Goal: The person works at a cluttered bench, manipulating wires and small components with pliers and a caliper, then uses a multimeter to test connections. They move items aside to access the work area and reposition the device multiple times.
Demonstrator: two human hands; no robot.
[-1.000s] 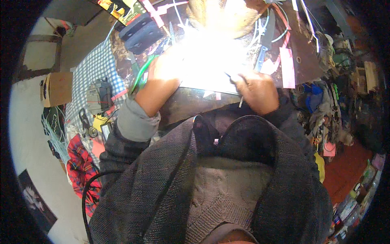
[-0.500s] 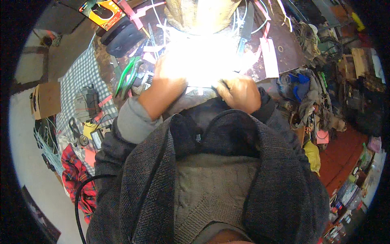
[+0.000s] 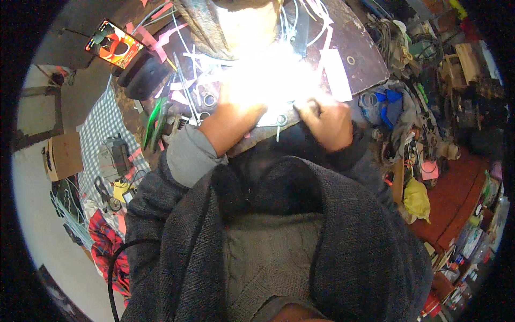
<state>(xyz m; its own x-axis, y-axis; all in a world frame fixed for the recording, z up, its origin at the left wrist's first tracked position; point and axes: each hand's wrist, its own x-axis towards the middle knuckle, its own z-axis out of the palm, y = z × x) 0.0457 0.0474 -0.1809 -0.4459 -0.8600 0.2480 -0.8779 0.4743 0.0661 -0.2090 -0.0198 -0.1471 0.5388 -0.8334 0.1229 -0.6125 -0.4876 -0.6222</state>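
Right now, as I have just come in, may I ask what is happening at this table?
A person is working bare-handed at a cluttered dark table. The left hand and the right hand are both at a pale flat piece near its front edge. Strong glare hides the left fingers, so the grip is unclear. Green-handled pliers lie off to the left, and a long pale strip lies beyond the right hand.

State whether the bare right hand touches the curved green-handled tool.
Apart: the head view shows the bare right hand well right of the curved green-handled tool, the left forearm between them.
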